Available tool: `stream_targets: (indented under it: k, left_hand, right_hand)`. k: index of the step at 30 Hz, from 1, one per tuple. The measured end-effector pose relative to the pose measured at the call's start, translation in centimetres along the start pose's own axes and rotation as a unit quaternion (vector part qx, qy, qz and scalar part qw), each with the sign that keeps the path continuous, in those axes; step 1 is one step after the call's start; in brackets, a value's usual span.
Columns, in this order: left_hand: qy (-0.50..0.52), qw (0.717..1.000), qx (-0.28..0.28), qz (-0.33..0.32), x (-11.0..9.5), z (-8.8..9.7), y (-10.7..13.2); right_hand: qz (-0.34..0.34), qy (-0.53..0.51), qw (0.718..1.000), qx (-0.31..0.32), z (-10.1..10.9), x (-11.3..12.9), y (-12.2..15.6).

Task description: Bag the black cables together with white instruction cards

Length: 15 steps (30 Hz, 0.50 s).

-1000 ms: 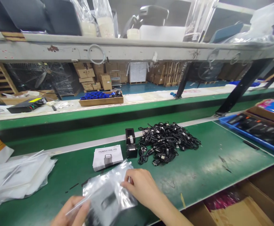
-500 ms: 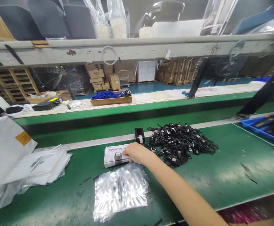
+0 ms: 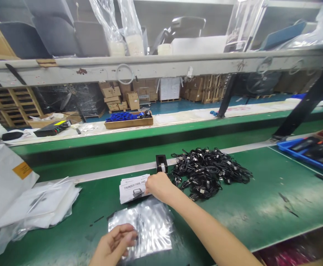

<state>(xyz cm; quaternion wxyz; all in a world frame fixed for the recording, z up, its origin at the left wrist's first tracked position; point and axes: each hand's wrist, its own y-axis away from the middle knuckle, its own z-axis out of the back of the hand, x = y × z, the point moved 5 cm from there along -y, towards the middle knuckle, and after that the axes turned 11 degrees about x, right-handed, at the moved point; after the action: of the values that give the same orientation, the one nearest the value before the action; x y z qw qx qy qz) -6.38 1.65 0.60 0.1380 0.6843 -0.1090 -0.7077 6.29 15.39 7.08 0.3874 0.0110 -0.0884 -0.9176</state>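
My right hand [image 3: 160, 188] pinches the right edge of a printed leaflet [image 3: 133, 186], marked THUNDERTRAIL PRO. The leaflet is lifted and tilted a little over a stack of the same leaflets. Its thumb side is partly hidden behind the fingers. Nearer to me lies a pile of clear plastic bags [image 3: 156, 232]. Over the left part of those bags is my left hand [image 3: 117, 242], with fingers loosely bent, apart from the thumb, and nothing in it. A black tape dispenser [image 3: 161, 162] stands just behind the right hand.
A heap of black cables [image 3: 208, 170] lies to the right of the leaflets. A blue tray [image 3: 311, 153] with dark items stands at the far right. White bags [image 3: 39, 207] are stacked at the left. A cardboard tray [image 3: 129, 122] of blue parts sits on the ledge behind.
My left hand has come into view from below, over the plastic bags. My right hand has raised and tilted the top leaflet off the stack. The view has shifted slightly.
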Motion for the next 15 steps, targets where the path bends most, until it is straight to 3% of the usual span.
stream_targets:
  k: [5,8,15]
  left_hand:
    - [0.070,0.994,-0.079,0.002,0.2,0.9,-2.5]
    - [0.026,0.993,-0.114,-0.012,-0.6,1.9,-3.7]
    - [-0.129,0.984,-0.102,-0.061,-3.1,3.1,-4.5]
  right_hand:
    - [0.055,-0.013,0.998,-0.001,0.3,0.1,0.4]
    - [0.065,-0.034,0.997,0.002,0.3,-0.2,0.4]
    - [0.064,-0.102,0.993,0.003,0.1,-1.0,0.1]
